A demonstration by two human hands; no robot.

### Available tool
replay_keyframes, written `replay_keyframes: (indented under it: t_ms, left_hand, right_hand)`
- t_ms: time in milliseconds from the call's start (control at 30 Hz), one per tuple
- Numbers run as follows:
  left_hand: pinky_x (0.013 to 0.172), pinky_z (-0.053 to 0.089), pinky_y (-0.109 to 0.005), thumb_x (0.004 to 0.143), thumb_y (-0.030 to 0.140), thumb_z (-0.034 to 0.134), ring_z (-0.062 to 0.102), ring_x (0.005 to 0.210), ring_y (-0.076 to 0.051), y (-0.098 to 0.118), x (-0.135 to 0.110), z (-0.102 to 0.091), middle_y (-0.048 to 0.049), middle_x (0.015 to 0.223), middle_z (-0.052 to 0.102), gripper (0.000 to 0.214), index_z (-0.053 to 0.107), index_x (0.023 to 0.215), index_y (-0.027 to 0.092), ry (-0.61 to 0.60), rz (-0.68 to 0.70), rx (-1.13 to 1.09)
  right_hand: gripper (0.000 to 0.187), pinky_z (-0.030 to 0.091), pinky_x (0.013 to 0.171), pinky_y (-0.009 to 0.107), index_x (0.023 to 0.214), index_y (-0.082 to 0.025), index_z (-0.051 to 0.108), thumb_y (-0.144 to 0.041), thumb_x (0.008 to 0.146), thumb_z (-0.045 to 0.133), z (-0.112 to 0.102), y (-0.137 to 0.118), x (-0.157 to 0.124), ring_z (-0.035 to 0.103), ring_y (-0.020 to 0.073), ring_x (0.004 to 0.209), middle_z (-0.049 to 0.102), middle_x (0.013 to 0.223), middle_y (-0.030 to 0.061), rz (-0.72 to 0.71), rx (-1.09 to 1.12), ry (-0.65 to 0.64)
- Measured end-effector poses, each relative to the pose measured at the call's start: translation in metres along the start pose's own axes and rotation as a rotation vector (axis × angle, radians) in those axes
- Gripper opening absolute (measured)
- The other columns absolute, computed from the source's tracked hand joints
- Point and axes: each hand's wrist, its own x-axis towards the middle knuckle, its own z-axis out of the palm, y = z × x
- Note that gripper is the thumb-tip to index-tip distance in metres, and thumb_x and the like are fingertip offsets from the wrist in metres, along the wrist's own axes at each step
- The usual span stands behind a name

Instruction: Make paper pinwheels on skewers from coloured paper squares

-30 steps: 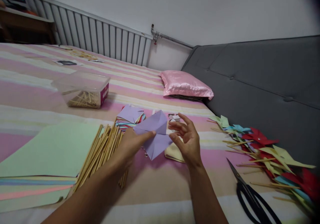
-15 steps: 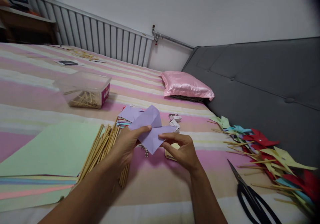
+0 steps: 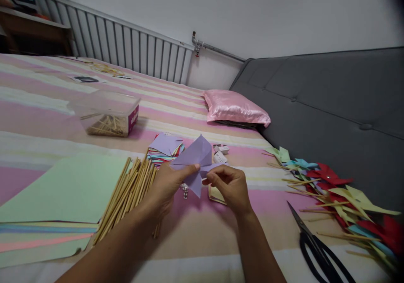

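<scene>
A cut lilac paper pinwheel [image 3: 195,154] is held up over the bed, its points partly bent in. My left hand [image 3: 167,182] grips it with the thumb pressed on the middle and the fingers behind. On its right side, my right hand [image 3: 229,184] pinches a blade of the same paper between thumb and fingers. Behind my left hand lies a stack of coloured paper squares [image 3: 166,145] with a lilac one on top. A bundle of wooden sticks [image 3: 128,194] lies beside my left forearm. Partly hidden by my right hand is a pale yellow paper pile [image 3: 217,195].
Large coloured sheets [image 3: 63,190] lie at left, and a clear plastic tub [image 3: 109,112] with sticks stands behind. Black scissors [image 3: 315,245] and several finished pinwheels [image 3: 328,175] lie at right. Small boxes [image 3: 220,157] and a pink pillow [image 3: 236,108] sit farther back by the grey headboard [image 3: 331,93].
The lilac paper has shifted right and turned slightly in my hands. Its right blade is now folded inward by my right hand, and more of the square stack shows.
</scene>
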Motion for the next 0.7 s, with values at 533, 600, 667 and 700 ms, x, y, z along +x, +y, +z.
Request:
replay_keyframes:
  t_ms: [533,600,667,700]
  left_hand:
    - [0.071,0.048,-0.028,0.061,0.026,0.078,0.065,0.080,-0.021,-0.002,-0.002,0.002,-0.0081,0.085,0.073,0.024,0.073,0.082,0.014,-0.006,0.085,0.036]
    - [0.071,0.048,-0.028,0.061,0.025,0.078,0.065,0.080,-0.021,-0.003,-0.002,0.002,-0.0086,0.085,0.073,0.025,0.073,0.082,0.014,-0.005,0.088,0.050]
    - [0.070,0.048,-0.028,0.061,0.025,0.078,0.064,0.079,-0.021,-0.003,-0.002,0.003,-0.0089,0.086,0.073,0.027,0.073,0.084,0.013,0.001,0.096,0.065]
    - [0.069,0.047,-0.028,0.060,0.025,0.078,0.064,0.079,-0.021,-0.003,-0.002,0.003,-0.0089,0.087,0.073,0.027,0.073,0.084,0.013,0.006,0.100,0.070]
  right_hand:
    - [0.024,0.041,0.039,0.021,0.070,-0.017,0.059,-0.038,0.076,0.068,0.014,0.001,-0.001,0.064,0.0152,0.048,0.066,0.053,0.0009,0.066,0.034,0.173]
    - [0.023,0.042,0.041,0.021,0.069,-0.017,0.058,-0.038,0.076,0.068,0.015,0.001,-0.001,0.064,0.0149,0.048,0.066,0.053,0.0003,0.067,0.036,0.176]
    - [0.023,0.045,0.045,0.020,0.069,-0.017,0.058,-0.037,0.076,0.068,0.015,0.001,-0.001,0.065,0.0145,0.050,0.065,0.052,-0.0004,0.062,0.033,0.178]
    - [0.023,0.046,0.047,0.021,0.069,-0.017,0.057,-0.036,0.076,0.068,0.015,0.001,-0.001,0.065,0.0145,0.051,0.064,0.052,-0.0007,0.060,0.028,0.177]
